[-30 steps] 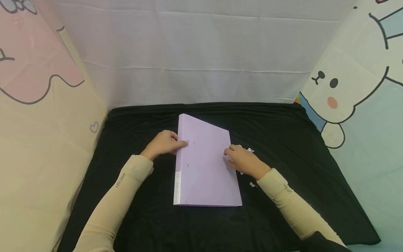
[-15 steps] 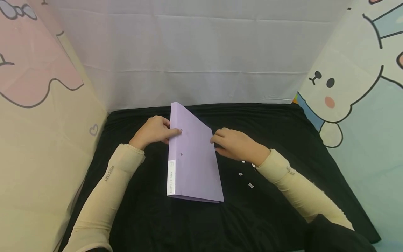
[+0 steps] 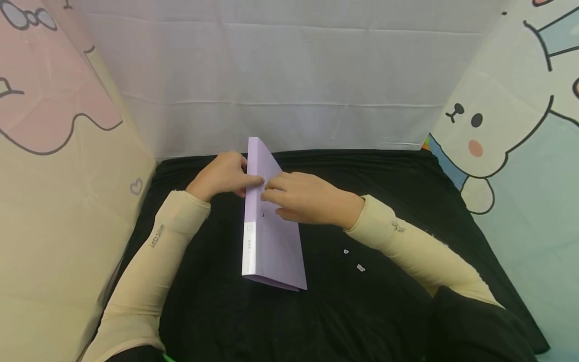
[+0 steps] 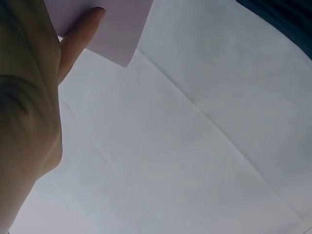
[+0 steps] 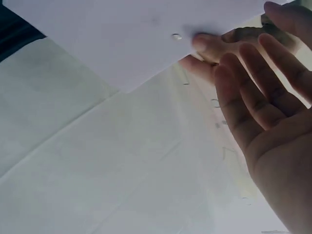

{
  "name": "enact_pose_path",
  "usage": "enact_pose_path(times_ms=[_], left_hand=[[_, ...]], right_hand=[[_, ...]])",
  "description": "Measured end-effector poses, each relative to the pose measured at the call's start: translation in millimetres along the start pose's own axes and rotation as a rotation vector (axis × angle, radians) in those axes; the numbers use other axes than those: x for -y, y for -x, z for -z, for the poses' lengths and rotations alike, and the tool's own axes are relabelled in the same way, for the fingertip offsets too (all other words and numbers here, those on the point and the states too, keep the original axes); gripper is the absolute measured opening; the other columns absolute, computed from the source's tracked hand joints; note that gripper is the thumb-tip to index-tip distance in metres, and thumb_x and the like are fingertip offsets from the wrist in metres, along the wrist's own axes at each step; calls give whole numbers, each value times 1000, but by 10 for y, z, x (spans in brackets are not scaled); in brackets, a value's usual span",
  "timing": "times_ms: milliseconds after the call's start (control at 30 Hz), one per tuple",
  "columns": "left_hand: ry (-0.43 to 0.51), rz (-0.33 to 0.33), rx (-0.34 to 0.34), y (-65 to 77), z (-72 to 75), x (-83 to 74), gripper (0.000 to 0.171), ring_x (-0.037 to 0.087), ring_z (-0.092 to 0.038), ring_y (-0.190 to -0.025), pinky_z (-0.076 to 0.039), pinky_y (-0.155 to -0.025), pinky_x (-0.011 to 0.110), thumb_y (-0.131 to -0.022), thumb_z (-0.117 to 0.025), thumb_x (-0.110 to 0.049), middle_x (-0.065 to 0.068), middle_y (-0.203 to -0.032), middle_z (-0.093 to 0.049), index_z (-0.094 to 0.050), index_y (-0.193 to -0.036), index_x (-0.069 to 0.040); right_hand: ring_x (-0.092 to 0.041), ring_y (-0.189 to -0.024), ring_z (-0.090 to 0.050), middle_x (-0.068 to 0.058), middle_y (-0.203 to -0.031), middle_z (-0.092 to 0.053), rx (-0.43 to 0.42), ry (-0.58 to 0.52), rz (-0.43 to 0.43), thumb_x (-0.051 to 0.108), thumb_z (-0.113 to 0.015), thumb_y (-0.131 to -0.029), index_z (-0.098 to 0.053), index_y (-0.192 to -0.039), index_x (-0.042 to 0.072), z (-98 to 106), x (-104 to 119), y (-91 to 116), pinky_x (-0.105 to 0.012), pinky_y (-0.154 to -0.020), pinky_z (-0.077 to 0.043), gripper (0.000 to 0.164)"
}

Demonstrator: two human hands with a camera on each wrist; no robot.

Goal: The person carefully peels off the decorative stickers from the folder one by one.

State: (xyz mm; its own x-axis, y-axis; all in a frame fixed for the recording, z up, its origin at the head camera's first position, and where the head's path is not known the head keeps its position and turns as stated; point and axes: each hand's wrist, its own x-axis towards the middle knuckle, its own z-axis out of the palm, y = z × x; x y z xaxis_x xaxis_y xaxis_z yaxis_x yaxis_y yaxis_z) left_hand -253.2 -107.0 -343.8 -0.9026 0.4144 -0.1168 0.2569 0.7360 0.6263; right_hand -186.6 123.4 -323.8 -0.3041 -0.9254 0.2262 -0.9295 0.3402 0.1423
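A pale purple binder [image 3: 280, 251] stands tilted over the black cloth, its spine at the left with a white label [image 3: 249, 249] low on it. My left hand [image 3: 225, 173] grips the spine's upper part, thumb [image 4: 80, 39] pressed flat on the front cover and the other fingers mostly hidden behind. Over that cover, close to the spine, hovers my right hand [image 3: 307, 197]. Its fingers [image 5: 265, 92] are loosely extended with nothing in them. A small metal rivet [image 5: 176, 36] shows on the cover in the right wrist view, beside the left thumb.
Two small white scraps, one angular piece [image 3: 360, 268] and one rounder bit [image 3: 346, 251], lie on the black cloth [image 3: 407, 201] right of the binder. A white sheet [image 3: 289, 75] hangs behind, and cartoon-printed cloth [image 3: 497, 166] lines both sides.
The binder has shifted left and away and turned, so its cover looks narrower. My right hand has moved left from the cover's free edge to near the spine; the left keeps its grip.
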Motion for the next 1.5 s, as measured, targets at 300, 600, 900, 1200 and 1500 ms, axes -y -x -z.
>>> enact_pose_path(times_ms=[300, 600, 900, 1200, 1500], left_hand=[[-2, 0, 25, -28, -8, -148, 27, 19, -70, -61, -54, -61, 36, -83, -71, -34, 3, -69, -70, -71, -82, -7], [55, -21, 30, -63, -33, -119, 36, 18, -71, -63, -54, -65, 35, -88, -74, -38, 4, -77, -72, -70, -100, -5], [302, -60, 13, 7, -136, 123, 63, 26, -72, -70, -58, -64, 39, -100, -50, -57, 12, -85, -72, -62, -123, 0], [484, 66, 98, 99, -617, 619, 67, 31, -71, -74, -58, -69, 46, -103, -43, -56, 19, -91, -70, -58, -124, 6], [685, 209, 236, 207, -1373, 974, 59, 27, -72, -75, -59, -67, 39, -107, -45, -43, 20, -93, -70, -59, -121, 12]], right_hand=[[-20, -120, -54, -4, -128, -61, 102, 39, 197, 4, -72, -86, -64, -128, 12, -6, 201, -285, -34, -101, -43, 43], [-18, -122, -52, 4, -124, -64, 242, 106, 169, 11, -75, -89, -65, -122, 18, -52, 225, -309, -34, -98, -42, 35], [-18, -116, -55, 3, -120, -65, 241, 78, 142, 4, -78, -85, -66, -118, 17, 43, 138, -253, -33, -92, -45, 38], [-21, -114, -57, -3, -114, -66, 160, 0, 112, -5, -74, -85, -67, -110, 11, 140, 0, -152, -33, -99, -45, 31], [-23, -113, -57, -4, -111, -65, 34, -36, 108, -6, -73, -87, -64, -108, 9, 160, -112, -33, -35, -97, -47, 27]])
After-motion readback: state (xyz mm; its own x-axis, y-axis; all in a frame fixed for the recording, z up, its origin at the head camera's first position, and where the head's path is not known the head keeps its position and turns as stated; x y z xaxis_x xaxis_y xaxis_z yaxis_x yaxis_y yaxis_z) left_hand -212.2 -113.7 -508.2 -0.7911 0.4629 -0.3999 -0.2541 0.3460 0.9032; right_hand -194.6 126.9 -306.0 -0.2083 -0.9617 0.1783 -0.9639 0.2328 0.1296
